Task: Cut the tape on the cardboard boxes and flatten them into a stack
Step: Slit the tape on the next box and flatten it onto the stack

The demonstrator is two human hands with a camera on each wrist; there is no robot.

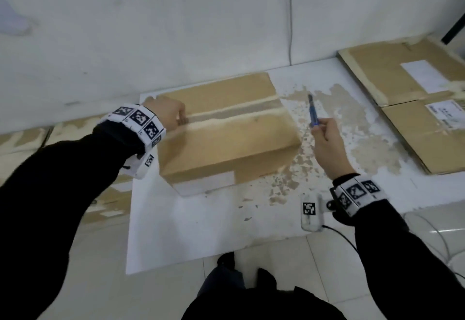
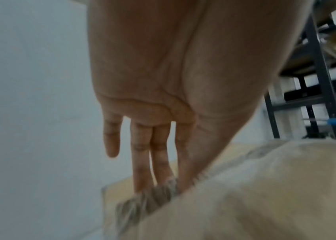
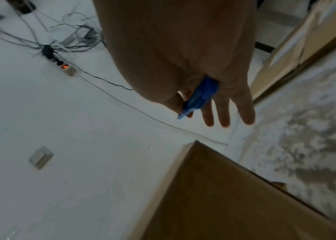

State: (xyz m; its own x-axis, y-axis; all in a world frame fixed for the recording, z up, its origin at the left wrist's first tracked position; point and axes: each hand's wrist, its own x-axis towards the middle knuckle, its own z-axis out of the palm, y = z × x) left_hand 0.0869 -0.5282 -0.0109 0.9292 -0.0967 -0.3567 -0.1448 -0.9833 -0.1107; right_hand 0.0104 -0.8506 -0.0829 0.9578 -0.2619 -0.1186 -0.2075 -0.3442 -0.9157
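A closed cardboard box (image 1: 226,143) lies on a white board (image 1: 201,231) on the floor. A strip of tape (image 1: 234,114) runs along its top seam. My left hand (image 1: 182,119) is at the left end of that seam. There the thumb and fingers pinch the crumpled, lifted tape end (image 2: 152,194). My right hand (image 1: 324,131) hovers to the right of the box, clear of it, and grips a blue utility knife (image 1: 312,112) with the blade pointing away from me. In the right wrist view the knife (image 3: 200,97) lies in the palm, above the box corner (image 3: 224,203).
Flattened boxes (image 1: 415,98) with white labels lie at the right, more flat cardboard (image 1: 25,138) at the left. The board's surface is scraped and patchy right of the box. A wall stands close behind. A power strip with cables (image 3: 66,68) and a black shelf (image 2: 317,81) are nearby.
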